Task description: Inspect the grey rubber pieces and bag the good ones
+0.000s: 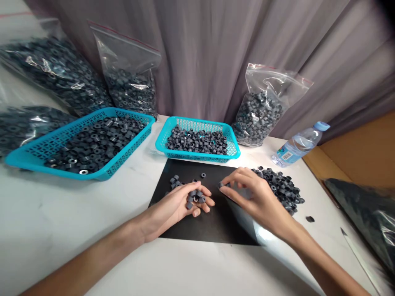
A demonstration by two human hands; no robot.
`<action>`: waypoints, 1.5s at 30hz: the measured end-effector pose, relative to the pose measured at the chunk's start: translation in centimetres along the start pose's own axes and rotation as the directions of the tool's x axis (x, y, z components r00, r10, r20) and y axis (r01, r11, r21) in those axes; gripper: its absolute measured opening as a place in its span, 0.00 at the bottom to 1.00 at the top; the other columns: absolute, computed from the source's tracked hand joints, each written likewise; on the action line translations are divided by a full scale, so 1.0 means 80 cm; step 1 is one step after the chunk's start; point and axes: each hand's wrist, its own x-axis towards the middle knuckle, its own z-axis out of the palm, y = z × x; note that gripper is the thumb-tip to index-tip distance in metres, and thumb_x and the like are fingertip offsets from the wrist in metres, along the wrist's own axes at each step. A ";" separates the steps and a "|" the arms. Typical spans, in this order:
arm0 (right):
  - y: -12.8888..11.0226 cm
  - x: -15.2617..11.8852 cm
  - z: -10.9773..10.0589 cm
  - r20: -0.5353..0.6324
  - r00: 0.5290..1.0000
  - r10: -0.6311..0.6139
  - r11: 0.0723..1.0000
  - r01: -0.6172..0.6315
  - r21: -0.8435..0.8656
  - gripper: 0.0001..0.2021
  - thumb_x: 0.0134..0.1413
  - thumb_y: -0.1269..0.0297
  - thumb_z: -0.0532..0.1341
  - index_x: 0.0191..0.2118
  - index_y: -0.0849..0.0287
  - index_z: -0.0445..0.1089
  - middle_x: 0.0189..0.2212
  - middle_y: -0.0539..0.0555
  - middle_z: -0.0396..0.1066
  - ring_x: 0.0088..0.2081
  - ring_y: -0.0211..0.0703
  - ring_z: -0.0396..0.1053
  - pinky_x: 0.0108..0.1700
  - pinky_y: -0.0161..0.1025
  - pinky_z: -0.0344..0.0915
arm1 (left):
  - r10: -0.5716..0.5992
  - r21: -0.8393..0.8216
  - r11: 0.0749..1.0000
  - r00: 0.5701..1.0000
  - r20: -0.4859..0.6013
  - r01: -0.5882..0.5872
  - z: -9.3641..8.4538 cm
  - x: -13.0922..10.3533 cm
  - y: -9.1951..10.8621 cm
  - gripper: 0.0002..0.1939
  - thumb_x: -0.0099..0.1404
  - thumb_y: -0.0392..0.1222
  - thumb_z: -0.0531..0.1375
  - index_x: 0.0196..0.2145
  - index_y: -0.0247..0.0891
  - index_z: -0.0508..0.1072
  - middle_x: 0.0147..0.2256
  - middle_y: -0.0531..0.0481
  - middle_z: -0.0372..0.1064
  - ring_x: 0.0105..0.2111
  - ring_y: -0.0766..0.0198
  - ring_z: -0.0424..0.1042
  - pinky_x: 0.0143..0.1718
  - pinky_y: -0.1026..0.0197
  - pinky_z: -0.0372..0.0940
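My left hand (185, 201) is cupped palm up over the black mat (206, 226), holding several small dark grey ring-shaped pieces (196, 196). To its right, my right hand (247, 187) pinches one such dark grey ring (220, 185) between thumb and fingertips. A single loose ring (203, 175) lies on the mat between and beyond the hands. More loose rings (174, 180) sit behind my left hand, partly hidden by it. A heap of rings (282, 189) spreads over the table just right of my right hand.
Two blue baskets of rings (197, 155) (105, 174) stand behind and at left. Zip bags of rings (132, 90) (259, 115) lean near the curtain. At right are a water bottle (298, 144), a pen-like stick (359, 257) and a dark plastic bag (364, 218).
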 end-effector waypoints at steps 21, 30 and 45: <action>0.018 -0.023 0.015 0.124 0.957 0.263 0.770 -0.286 0.570 0.12 0.60 0.54 0.64 0.43 0.56 0.74 0.40 0.54 0.74 0.38 0.42 0.70 0.40 0.39 0.68 | 0.059 0.009 0.998 0.997 0.048 -0.059 0.000 -0.007 0.006 0.11 0.71 0.41 0.56 0.37 0.33 0.77 0.35 0.46 0.69 0.32 0.67 0.64 0.29 0.66 0.55; 0.021 -0.030 0.025 0.212 0.945 0.247 0.511 -0.313 0.800 0.12 0.55 0.56 0.68 0.41 0.57 0.79 0.34 0.52 0.74 0.33 0.37 0.68 0.34 0.35 0.69 | 0.083 0.278 0.958 0.996 -0.032 -0.071 -0.008 -0.001 0.017 0.14 0.69 0.50 0.58 0.34 0.36 0.73 0.31 0.53 0.54 0.27 0.69 0.50 0.24 0.66 0.45; 0.018 -0.031 0.017 0.169 0.973 0.155 0.452 -0.222 0.864 0.11 0.54 0.56 0.69 0.38 0.58 0.79 0.35 0.53 0.76 0.33 0.38 0.68 0.31 0.34 0.68 | 0.163 0.627 0.765 0.986 0.026 -0.143 0.007 0.014 0.041 0.17 0.70 0.57 0.53 0.36 0.39 0.66 0.27 0.57 0.49 0.25 0.68 0.45 0.24 0.67 0.45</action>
